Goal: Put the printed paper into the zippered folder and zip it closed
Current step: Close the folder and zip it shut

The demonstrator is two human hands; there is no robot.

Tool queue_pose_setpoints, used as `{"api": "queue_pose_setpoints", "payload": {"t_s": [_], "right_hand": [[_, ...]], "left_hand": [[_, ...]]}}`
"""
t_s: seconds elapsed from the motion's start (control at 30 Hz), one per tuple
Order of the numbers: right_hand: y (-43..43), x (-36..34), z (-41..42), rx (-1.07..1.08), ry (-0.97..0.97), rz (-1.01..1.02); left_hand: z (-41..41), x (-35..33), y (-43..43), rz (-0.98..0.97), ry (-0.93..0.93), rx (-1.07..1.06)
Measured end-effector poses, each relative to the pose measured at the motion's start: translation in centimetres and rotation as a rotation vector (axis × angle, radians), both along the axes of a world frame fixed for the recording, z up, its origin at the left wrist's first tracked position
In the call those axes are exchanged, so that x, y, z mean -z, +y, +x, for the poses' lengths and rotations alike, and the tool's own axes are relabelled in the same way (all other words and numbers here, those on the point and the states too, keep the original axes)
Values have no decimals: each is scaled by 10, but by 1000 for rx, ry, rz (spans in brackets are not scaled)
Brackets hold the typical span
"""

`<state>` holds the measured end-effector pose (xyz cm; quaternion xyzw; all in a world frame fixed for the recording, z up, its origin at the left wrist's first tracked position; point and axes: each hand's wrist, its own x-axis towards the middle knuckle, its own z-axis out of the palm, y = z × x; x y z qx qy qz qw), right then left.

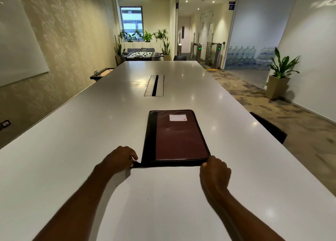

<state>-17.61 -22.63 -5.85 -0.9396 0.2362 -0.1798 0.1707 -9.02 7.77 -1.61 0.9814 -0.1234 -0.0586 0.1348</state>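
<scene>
Nearest, between the forearms, lies a brighter white sheet that I take to be the paper (163, 195). Its far edge runs straight along the folder's near side. No print shows on it, so I cannot be sure of that reading.

Both hands are clenched at the folder's near corners. The left hand (121, 159) pinches a black tab (136, 164) sticking out of the near left corner. The right hand (214, 169) has its fingers curled round the near right corner.

The folder (180, 139) lies flat and shut on the bench (91, 122), just beyond the hands and between them. Its dark spine is on the left-hand side.

The step looks like working the zip along this near edge. To do it well, the left hand should keep the tab taut so the zip track stays straight. The right hand should draw the slider level with the bench and slow at the rounded corner, where teeth tend to snag. The cover should stay flat rather than lift.

The slider itself is hidden under the right fingers. I cannot tell which way the zip is meant to run, or whether anything is already inside. The white label (178, 117) at the far end is too small to read. Beyond it, the cable slot (155, 85) shows only a dark gap.
</scene>
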Motion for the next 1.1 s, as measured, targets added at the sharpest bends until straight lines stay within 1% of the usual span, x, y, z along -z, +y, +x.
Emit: {"api": "queue_pose_setpoints", "payload": {"t_s": [0.1,0.13,0.17,0.23,0.3,0.33,0.4,0.47,0.67,0.8,0.87,0.93,1.1], "right_hand": [[-29,-2,2,-89,-4,-21],[-34,-2,3,-120,-5,-10],[-37,-1,3,-148,-8,13],[-43,1,5,-182,-26,61],[-49,3,6,-209,-45,70],[-52,4,7,-228,-49,68],[-58,4,9,-277,-51,58],[-64,4,12,-325,-54,55],[-77,10,21,-410,-91,-14],[-77,14,22,-375,-59,-169],[-78,13,23,-341,-54,-216],[-81,9,30,-328,-54,-234],[-90,5,56,-379,-25,-247]], "left_hand": [[-5,-11,-25,211,-24,-106],[-8,-16,-40,279,-71,-129],[-11,-18,-56,289,-133,-133],[-14,-20,-96,162,-235,-61],[-17,-16,-140,14,-234,90],[-18,-11,-160,-23,-207,168],[-19,1,-193,-2,-159,297],[-18,16,-216,35,-146,356],[-12,39,-231,26,-219,334],[-16,42,-230,25,-308,328],[-19,42,-230,27,-336,334],[-19,41,-229,19,-349,329],[-20,39,-227,-6,-372,350]]}}
